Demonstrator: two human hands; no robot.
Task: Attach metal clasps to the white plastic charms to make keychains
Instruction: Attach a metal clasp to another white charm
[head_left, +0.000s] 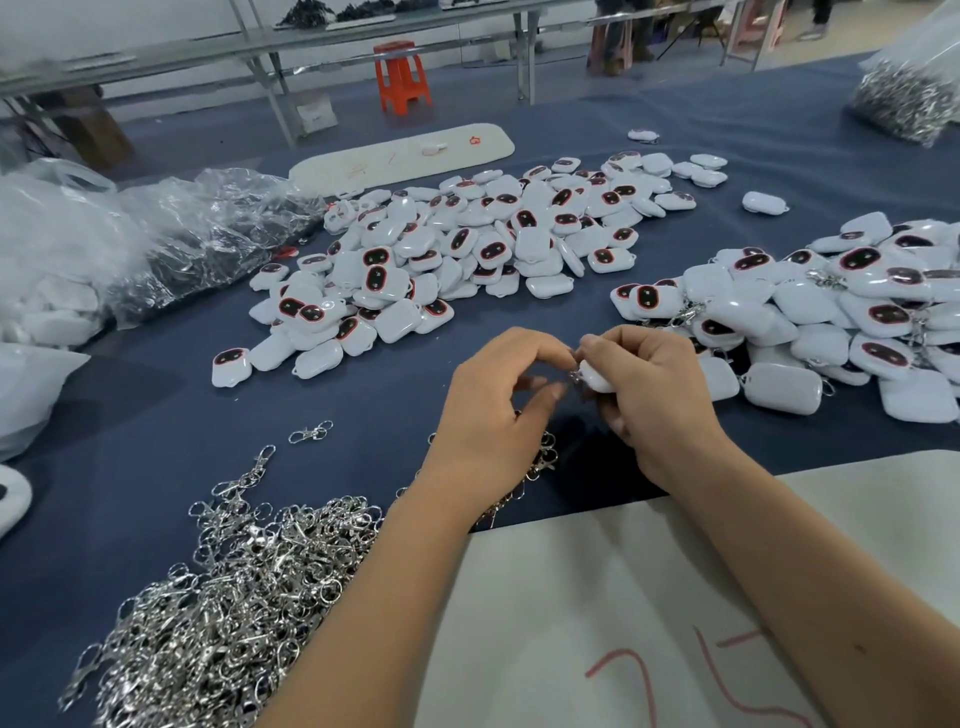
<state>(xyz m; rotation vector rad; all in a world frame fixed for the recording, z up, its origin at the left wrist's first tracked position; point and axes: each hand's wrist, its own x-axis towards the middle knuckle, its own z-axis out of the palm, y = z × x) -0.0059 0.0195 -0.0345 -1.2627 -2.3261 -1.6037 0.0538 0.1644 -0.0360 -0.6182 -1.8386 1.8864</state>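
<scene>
Charm (595, 376): white plastic, held above the blue cloth (156, 431) near the table's front edge, gripped in the curled fingers of the right hand (649, 395); only its left end shows.

Clasp (575, 373): small metal piece at the charm's left end, between the two hands; whether its ring is through the charm's loop cannot be told. The left hand (493, 410) pinches there with thumb and forefinger, other fingers loosely curled.

Step in hand, as judged: threading the clasp onto the charm. To do it well, hold the charm steady with its loop facing left, open the ring just enough, feed it fully through, and check it has closed before setting the piece down.

Clasp heap (223, 597): loose silver clasps, front left, partly under the left forearm.

Bare charms (467, 244): large heap, centre, well apart from the hands.

Finished pile (831, 322): charms with clasps visible among them, just right of the right hand.

Bags (156, 244): clear plastic, far left.
</scene>
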